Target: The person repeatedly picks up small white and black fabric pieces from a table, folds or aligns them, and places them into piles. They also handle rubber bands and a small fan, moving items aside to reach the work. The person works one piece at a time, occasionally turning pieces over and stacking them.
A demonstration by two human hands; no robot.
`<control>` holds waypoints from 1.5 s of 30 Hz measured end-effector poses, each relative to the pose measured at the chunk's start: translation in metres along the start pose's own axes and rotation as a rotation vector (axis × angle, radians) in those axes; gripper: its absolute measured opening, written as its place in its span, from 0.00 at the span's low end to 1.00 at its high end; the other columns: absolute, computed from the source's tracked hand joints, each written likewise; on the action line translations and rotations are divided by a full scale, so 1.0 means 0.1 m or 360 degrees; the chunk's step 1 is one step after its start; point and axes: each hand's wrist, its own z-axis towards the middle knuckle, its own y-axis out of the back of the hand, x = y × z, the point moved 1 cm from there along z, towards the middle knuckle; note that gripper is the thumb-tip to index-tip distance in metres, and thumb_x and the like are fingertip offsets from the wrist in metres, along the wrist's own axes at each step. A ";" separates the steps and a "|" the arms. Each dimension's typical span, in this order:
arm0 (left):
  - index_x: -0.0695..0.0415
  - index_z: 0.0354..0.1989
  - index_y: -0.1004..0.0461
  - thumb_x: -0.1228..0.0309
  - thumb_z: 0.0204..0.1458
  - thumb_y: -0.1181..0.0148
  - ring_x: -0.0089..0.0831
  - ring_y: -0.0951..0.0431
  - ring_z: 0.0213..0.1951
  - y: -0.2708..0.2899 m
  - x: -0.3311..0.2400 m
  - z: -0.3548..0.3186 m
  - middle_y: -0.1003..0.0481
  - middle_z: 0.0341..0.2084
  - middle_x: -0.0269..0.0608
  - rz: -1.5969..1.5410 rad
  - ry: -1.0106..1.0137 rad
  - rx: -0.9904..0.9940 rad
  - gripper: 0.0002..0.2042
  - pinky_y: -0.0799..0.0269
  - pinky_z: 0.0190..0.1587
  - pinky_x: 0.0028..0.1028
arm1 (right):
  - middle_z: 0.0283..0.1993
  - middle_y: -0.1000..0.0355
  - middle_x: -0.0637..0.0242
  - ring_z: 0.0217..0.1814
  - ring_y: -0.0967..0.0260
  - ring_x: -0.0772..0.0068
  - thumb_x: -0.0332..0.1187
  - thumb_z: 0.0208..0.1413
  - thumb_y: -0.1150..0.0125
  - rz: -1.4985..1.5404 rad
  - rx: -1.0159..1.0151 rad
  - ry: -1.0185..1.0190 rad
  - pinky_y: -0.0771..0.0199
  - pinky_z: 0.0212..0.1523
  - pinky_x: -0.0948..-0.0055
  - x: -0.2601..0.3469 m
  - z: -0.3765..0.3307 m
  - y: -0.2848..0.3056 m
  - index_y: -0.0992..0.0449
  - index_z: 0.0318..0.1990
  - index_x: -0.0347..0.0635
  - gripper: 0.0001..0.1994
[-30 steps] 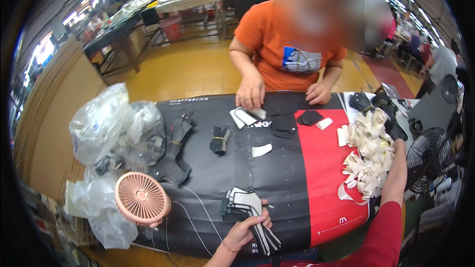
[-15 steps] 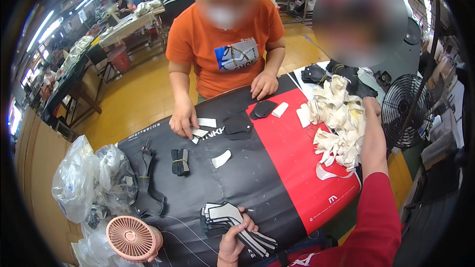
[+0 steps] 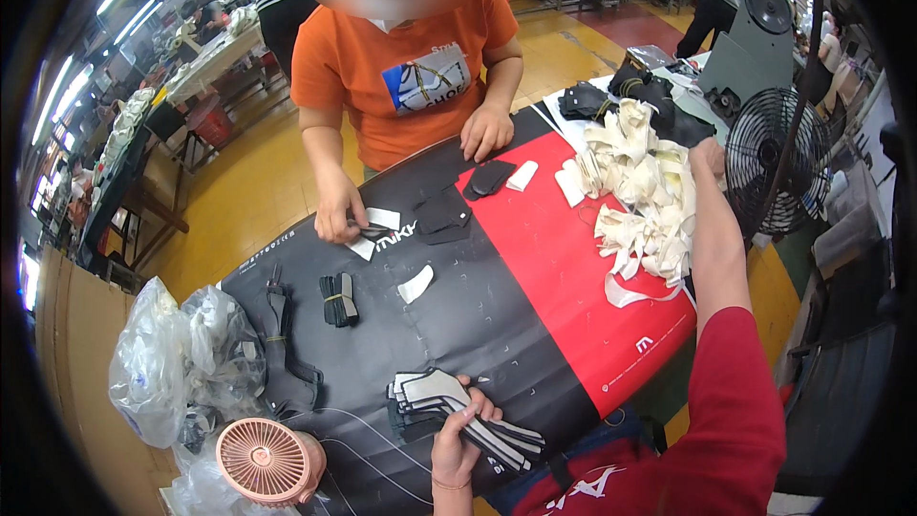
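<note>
Right hand (image 3: 709, 155) reaching into white strip pile (image 3: 638, 193), fingers hiding behind strips, grip not showing; left hand (image 3: 457, 440) covering middle of fanned stack (image 3: 449, 411), lower pieces hiding under top ones; pink fan (image 3: 267, 462) base running off bottom edge; plastic bags (image 3: 181, 368) contents blurring; background workers too small to read.

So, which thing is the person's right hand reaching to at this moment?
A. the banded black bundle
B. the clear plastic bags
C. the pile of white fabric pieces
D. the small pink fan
C: the right hand is stretched out to the far right of the table, at the pile of white fabric pieces, while the left hand holds a fanned stack of black-and-white cut pieces.
</note>
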 end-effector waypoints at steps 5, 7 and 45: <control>0.55 0.59 0.39 0.75 0.54 0.44 0.30 0.35 0.36 0.01 0.01 0.00 0.36 0.32 0.37 -0.0026 0.0001 0.0004 0.23 0.35 0.48 0.36 | 0.45 0.20 0.49 0.49 0.21 0.47 0.29 0.57 0.43 0.0122 -0.0267 0.0231 0.20 0.47 0.54 -0.18 0.16 -0.28 0.17 0.41 0.35 0.10; 0.55 0.60 0.39 0.75 0.56 0.44 0.30 0.33 0.36 0.02 0.01 0.00 0.35 0.32 0.37 -0.0014 0.0008 0.0023 0.23 0.33 0.48 0.36 | 0.44 0.22 0.43 0.48 0.23 0.39 0.32 0.55 0.43 0.0364 -0.0240 0.0163 0.24 0.48 0.48 -0.24 0.43 -0.45 0.20 0.40 0.37 0.10; 0.65 0.58 0.35 0.75 0.50 0.38 0.24 0.29 0.28 -0.22 0.03 -0.17 0.31 0.28 0.35 0.0895 0.0275 0.0548 0.25 0.29 0.34 0.25 | 0.49 0.21 0.58 0.39 0.20 0.55 0.42 0.52 0.29 0.1330 0.1835 0.2916 0.22 0.41 0.63 1.24 -5.41 0.99 0.14 0.36 0.44 0.12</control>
